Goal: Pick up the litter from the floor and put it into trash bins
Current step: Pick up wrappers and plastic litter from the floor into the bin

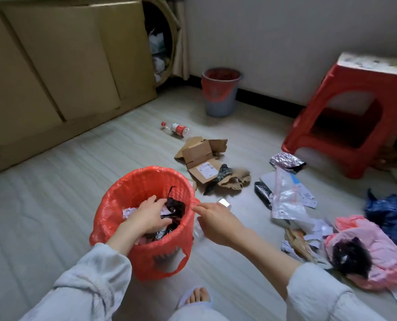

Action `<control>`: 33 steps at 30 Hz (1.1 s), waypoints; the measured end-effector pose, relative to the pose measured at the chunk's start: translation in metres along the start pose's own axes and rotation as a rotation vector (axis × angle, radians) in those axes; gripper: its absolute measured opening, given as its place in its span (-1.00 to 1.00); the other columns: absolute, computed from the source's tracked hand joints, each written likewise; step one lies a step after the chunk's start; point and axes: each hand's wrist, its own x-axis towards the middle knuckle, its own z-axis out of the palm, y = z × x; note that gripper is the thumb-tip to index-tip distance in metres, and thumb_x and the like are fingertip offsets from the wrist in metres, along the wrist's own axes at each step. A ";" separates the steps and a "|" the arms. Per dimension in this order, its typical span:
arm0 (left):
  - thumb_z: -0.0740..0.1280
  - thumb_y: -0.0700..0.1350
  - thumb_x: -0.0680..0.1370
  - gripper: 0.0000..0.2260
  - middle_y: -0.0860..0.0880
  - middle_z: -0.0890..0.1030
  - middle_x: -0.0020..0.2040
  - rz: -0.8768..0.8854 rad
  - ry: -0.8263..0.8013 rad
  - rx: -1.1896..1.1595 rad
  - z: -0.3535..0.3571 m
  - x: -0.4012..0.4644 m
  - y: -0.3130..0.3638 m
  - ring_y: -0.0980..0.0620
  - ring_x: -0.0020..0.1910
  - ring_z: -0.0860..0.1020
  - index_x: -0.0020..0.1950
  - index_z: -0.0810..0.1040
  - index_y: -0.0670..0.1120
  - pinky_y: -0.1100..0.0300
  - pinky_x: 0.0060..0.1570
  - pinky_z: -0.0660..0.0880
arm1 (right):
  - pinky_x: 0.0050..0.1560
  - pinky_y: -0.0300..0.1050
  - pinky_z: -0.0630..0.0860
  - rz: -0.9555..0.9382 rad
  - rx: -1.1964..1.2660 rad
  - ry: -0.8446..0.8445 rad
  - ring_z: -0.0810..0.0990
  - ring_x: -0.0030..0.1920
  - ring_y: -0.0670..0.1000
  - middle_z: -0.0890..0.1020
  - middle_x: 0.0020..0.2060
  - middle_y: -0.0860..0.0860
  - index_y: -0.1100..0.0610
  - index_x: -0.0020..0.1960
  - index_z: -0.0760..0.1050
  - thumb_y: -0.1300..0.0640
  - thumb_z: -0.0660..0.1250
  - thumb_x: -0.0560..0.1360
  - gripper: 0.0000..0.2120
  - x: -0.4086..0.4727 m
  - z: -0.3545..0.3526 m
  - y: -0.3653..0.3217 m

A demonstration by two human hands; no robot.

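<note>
A waste bin lined with a red plastic bag [132,181] stands on the floor in front of me, part full of paper, foil and dark scraps. My left hand [150,216] is inside it, palm down, pressing on the litter. My right hand [216,218] reaches from the right, and its straight fingers touch the bag's rim. Litter lies to the right: a torn cardboard box [199,154], a plastic bottle [179,129], foil wrappers [285,161], a clear plastic bag [285,200], a pink bag [378,251] and a blue bag [392,216]. A small silver box [224,202] lies just behind my right hand.
A second bin [220,93], grey with a red liner, stands by the far wall. A red plastic stool [355,89] is at the right. Large cardboard sheets [53,66] lean along the left side. My foot [198,295] rests on the floor below the near bin.
</note>
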 end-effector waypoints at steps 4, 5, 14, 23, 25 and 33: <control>0.28 0.04 0.52 -0.50 -0.10 0.31 0.43 0.241 0.112 -0.029 -0.029 -0.032 0.068 -0.05 0.41 0.28 0.43 0.29 -0.06 0.04 0.39 0.25 | 0.12 0.06 0.48 0.039 -0.055 0.100 0.52 0.16 0.17 0.56 0.18 0.11 0.11 0.33 0.40 0.21 0.14 0.55 -0.65 -0.059 -0.050 0.015; 0.28 0.01 0.53 -0.51 -0.08 0.34 0.42 0.294 0.111 -0.025 -0.034 -0.041 0.087 -0.03 0.39 0.30 0.43 0.29 -0.08 0.07 0.38 0.25 | 0.13 0.07 0.47 0.063 -0.073 0.116 0.51 0.18 0.16 0.55 0.20 0.12 0.11 0.34 0.40 0.17 0.13 0.57 -0.66 -0.073 -0.063 0.020; 0.23 -0.01 0.58 -0.55 -0.05 0.33 0.43 0.566 -0.047 0.032 -0.007 -0.052 0.238 0.01 0.38 0.31 0.45 0.27 -0.05 0.23 0.29 0.23 | 0.15 0.04 0.45 0.399 -0.140 0.085 0.45 0.24 0.15 0.49 0.25 0.11 0.12 0.32 0.35 0.12 0.13 0.58 -0.67 -0.194 -0.109 0.131; 0.23 -0.02 0.58 -0.53 -0.09 0.26 0.44 0.530 -0.254 0.160 0.099 0.093 0.281 -0.06 0.39 0.31 0.46 0.22 -0.04 0.10 0.38 0.23 | 0.24 0.06 0.42 0.588 -0.017 -0.130 0.44 0.27 0.15 0.46 0.29 0.12 0.10 0.41 0.26 0.09 0.14 0.59 -0.60 -0.166 -0.020 0.285; 0.23 -0.04 0.58 -0.53 -0.10 0.26 0.45 0.514 -0.263 0.150 0.122 0.132 0.282 -0.07 0.40 0.29 0.46 0.22 -0.06 0.10 0.38 0.22 | 0.26 0.07 0.39 0.658 0.061 -0.142 0.41 0.30 0.14 0.44 0.32 0.12 0.11 0.42 0.26 0.08 0.11 0.59 -0.59 -0.148 0.013 0.319; 0.21 -0.08 0.59 -0.56 -0.10 0.20 0.48 0.507 -0.255 0.069 0.181 0.210 0.276 -0.05 0.46 0.20 0.46 0.22 -0.04 0.18 0.42 0.13 | 0.25 0.12 0.37 0.864 0.258 -0.103 0.33 0.34 0.20 0.33 0.36 0.18 0.21 0.45 0.13 -0.06 0.12 0.59 -0.45 -0.080 0.112 0.404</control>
